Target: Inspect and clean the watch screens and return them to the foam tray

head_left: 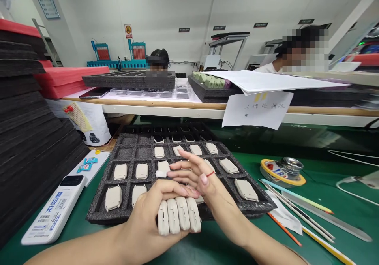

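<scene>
My left hand [158,207] is wrapped around a row of several beige watch cases [179,216] standing side by side, their narrow edges facing me. Fingers stretched out and apart, my right hand [198,178] hovers over the foam tray and beside the held cases; its palm side is partly hidden. In the black foam tray [96,202], more beige watch cases [113,198] lie one to a compartment, and some compartments at the back left hold none. A small white piece [161,173] is near my right fingertips; I cannot tell whether they touch it.
Black foam sheets [20,138] are stacked at left, near a white box-shaped device [55,209]. To the right lie a tape roll [282,172], tweezers [299,209] and a yellow pencil [325,245]. Behind runs a shelf [166,109] with trays; two people sit beyond it.
</scene>
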The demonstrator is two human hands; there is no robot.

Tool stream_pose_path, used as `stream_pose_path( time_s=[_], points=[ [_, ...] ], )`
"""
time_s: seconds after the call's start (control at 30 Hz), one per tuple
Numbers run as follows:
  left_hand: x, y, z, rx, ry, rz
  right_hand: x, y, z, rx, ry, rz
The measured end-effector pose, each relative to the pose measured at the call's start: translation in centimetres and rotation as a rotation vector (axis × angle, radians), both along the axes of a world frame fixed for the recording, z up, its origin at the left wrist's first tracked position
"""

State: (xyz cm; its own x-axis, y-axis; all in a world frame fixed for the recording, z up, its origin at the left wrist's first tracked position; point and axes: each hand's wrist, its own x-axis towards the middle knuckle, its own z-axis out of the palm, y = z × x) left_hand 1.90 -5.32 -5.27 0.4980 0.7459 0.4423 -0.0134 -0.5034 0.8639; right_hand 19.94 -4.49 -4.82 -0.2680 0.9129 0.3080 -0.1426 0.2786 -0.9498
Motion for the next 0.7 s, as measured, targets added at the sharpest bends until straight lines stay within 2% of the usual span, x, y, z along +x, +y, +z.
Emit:
stream_pose_path(
  time_s=[0.1, 0.2, 0.33, 0.43, 0.5, 0.6, 0.63, 0.7],
  points=[
    [0.0, 0.1, 0.0, 0.025, 0.008, 0.006, 0.0, 0.0, 0.4, -0.088, -0.076, 0.076],
    [-0.1, 0.2, 0.0, 0.026, 0.014, -0.007, 0.3, 0.1, 0.5, -0.067, -0.138, 0.093],
    [-0.1, 0.3, -0.2, 0.059, 0.011, 0.010, 0.8, 0.3, 0.8, -0.024, -0.146, 0.066],
    [-0.4, 0.4, -0.3, 0.105, 0.037, 0.011, 1.7, 0.1, 2.1, 0.057, -0.160, 0.000],
    [-0.5, 0.7, -0.5, 0.127, 0.075, 0.006, 2.9, -0.3, 3.6, 0.147, -0.197, -0.104],
    [-0.6, 1.3, -0.9, 0.088, 0.181, 0.022, 5.8, -0.9, 5.3, 0.282, -0.301, -0.401],
    [-0.6, 1.5, -1.0, 0.042, 0.234, 0.029, 6.9, -1.0, 5.5, 0.306, -0.380, -0.518],
    [-0.5, 1.9, -1.2, -0.051, 0.347, 0.030, 9.4, -1.1, 5.1, 0.297, -0.692, -0.713]
  ],
)
